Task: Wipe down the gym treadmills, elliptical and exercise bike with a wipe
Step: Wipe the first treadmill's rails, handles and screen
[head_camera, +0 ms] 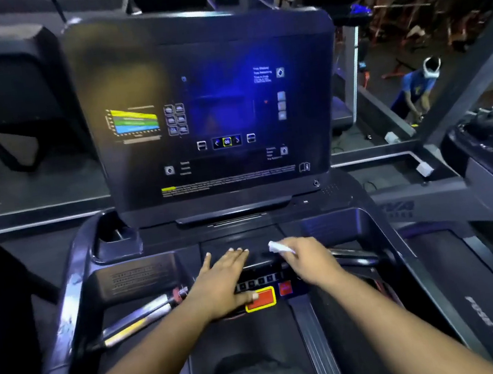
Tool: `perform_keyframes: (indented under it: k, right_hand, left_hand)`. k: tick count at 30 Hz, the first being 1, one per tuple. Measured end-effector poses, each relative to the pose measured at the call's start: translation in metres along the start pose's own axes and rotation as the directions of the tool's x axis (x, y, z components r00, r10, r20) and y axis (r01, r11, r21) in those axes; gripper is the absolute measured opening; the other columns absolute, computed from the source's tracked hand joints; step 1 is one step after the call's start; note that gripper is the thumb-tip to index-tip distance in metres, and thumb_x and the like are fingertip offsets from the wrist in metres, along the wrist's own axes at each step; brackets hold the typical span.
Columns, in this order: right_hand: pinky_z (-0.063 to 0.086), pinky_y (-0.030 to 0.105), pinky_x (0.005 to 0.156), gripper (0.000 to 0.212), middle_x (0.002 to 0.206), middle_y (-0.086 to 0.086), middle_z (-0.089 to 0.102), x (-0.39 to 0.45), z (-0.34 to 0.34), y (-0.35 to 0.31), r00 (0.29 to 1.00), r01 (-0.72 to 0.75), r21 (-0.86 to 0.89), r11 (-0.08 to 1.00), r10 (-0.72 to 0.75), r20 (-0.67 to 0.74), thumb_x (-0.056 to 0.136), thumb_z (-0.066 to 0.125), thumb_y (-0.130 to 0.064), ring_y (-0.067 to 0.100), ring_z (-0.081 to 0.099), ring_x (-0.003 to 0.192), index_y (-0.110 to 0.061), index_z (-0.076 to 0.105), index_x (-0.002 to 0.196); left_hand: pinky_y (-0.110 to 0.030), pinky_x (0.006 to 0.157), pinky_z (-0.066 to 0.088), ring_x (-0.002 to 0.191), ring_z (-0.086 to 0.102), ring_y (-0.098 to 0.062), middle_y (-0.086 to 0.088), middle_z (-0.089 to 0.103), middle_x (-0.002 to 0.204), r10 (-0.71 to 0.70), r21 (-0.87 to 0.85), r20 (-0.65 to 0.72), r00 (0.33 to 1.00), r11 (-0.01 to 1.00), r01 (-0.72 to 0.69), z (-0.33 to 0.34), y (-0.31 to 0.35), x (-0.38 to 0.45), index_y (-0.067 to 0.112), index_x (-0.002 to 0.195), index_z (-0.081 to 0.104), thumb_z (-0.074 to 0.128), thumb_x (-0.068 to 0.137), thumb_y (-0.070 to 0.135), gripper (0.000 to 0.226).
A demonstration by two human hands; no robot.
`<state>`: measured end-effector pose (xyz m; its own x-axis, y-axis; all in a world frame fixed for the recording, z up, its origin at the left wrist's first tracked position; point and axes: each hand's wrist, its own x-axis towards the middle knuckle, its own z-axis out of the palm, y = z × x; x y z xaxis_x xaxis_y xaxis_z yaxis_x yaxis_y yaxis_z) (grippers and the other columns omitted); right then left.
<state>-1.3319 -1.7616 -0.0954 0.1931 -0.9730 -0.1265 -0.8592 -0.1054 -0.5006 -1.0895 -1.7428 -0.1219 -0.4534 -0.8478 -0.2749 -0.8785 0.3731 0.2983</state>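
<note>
I stand at a dark treadmill console point(330, 226) with a large lit screen point(208, 117) above its tray. My left hand point(222, 280) lies flat with straight fingers on the middle panel, its thumb beside the red stop button point(263, 299). To its right, my right hand point(307, 260) holds a small white wipe point(277, 247) bunched in its fingers and presses it onto the console panel just below the screen.
A silver handlebar grip point(143, 317) runs along the left of the console. A cup holder point(114, 237) sits at the upper left. Another treadmill belt point(480, 282) lies to the right. A person in blue point(416, 88) bends over in the far right background.
</note>
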Motion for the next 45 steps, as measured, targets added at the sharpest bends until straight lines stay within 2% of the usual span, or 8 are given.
perform_keyframes:
  k: [7,11,14,17,20,25,36,45]
  right_hand:
    - [0.054,0.032,0.070,0.014,0.077,-0.003,0.072,0.028,0.003,-0.069,0.969,-0.205,0.257,0.945,0.233,-0.085,0.091,0.059,-0.028,0.020,0.067,0.076,-0.028,0.066,0.079]
    - [0.052,0.034,0.074,0.017,0.091,0.001,0.076,0.055,0.035,-0.128,0.981,0.034,0.208,0.978,0.007,-0.196,0.094,0.062,-0.020,0.023,0.067,0.084,-0.028,0.075,0.101]
    - [0.048,0.029,0.101,0.040,0.131,0.005,0.069,0.083,0.062,-0.172,0.861,0.426,-0.006,0.905,-0.407,-0.306,0.092,0.053,-0.004,0.015,0.063,0.117,-0.017,0.070,0.126]
    - [0.035,0.038,0.116,0.054,0.147,0.016,0.054,0.113,0.094,-0.197,0.667,0.713,-0.351,0.608,-0.742,0.068,0.085,0.053,0.003,0.029,0.051,0.137,-0.005,0.058,0.138]
    - [0.018,0.047,0.120,0.052,0.152,0.020,0.046,0.134,0.122,-0.190,0.577,0.801,-0.474,0.365,-0.680,0.453,0.094,0.042,-0.006,0.037,0.045,0.141,-0.002,0.050,0.146]
    - [0.013,0.039,0.122,0.059,0.157,0.008,0.042,0.144,0.116,-0.174,0.548,0.806,-0.570,0.158,-0.563,0.618,0.099,0.018,-0.022,0.026,0.037,0.147,-0.011,0.048,0.149]
    - [0.009,0.035,0.124,0.056,0.169,0.000,0.008,0.113,0.059,-0.069,0.779,0.625,-0.583,0.519,-0.458,0.428,0.107,0.029,-0.015,0.018,0.012,0.156,-0.015,0.017,0.162]
    - [0.009,0.035,0.127,0.059,0.169,-0.004,0.013,0.101,0.007,0.016,0.902,0.425,-0.528,0.735,-0.300,0.309,0.106,0.032,-0.007,0.014,0.013,0.156,-0.021,0.018,0.162]
  left_hand:
    - [-0.050,0.125,-0.004,0.157,0.004,-0.011,0.006,0.011,0.171,-0.044,-0.071,-0.097,0.994,0.997,0.037,-0.021,-0.043,-0.016,0.026,0.163,0.009,0.054,0.092,0.069,0.095]
    - [-0.052,0.124,-0.004,0.158,0.003,-0.012,0.005,0.012,0.171,-0.133,-0.058,-0.119,0.984,0.990,0.126,-0.014,-0.081,-0.042,0.025,0.163,0.012,0.050,0.093,0.071,0.093]
    - [-0.053,0.125,-0.002,0.158,0.003,-0.013,0.005,0.013,0.171,-0.211,-0.106,-0.124,0.969,0.974,0.199,-0.004,-0.109,-0.065,0.024,0.163,0.015,0.047,0.092,0.073,0.092]
    - [-0.054,0.125,-0.001,0.158,0.003,-0.013,0.004,0.014,0.171,-0.246,-0.104,-0.095,0.965,0.966,0.236,0.012,-0.130,-0.087,0.023,0.163,0.017,0.028,0.084,0.084,0.101]
    - [-0.053,0.124,-0.004,0.158,0.001,-0.013,0.004,0.011,0.171,-0.256,-0.108,-0.048,0.965,0.962,0.250,0.028,-0.138,-0.104,0.023,0.163,0.015,0.009,0.068,0.090,0.116]
    - [-0.051,0.124,-0.008,0.157,-0.005,-0.012,0.005,0.001,0.172,-0.257,-0.125,-0.030,0.966,0.960,0.252,0.033,-0.136,-0.108,0.022,0.164,0.007,0.011,0.072,0.094,0.116]
    - [-0.049,0.127,-0.004,0.156,-0.011,-0.009,0.008,-0.009,0.170,-0.126,-0.213,-0.122,0.985,0.972,0.097,-0.002,-0.093,-0.051,0.024,0.164,-0.002,-0.011,0.064,0.101,0.126]
    - [-0.051,0.126,-0.009,0.156,-0.012,-0.010,0.005,-0.009,0.171,-0.058,-0.174,0.009,0.998,0.983,0.059,-0.022,-0.031,0.004,0.024,0.164,-0.002,-0.007,0.065,0.100,0.125]
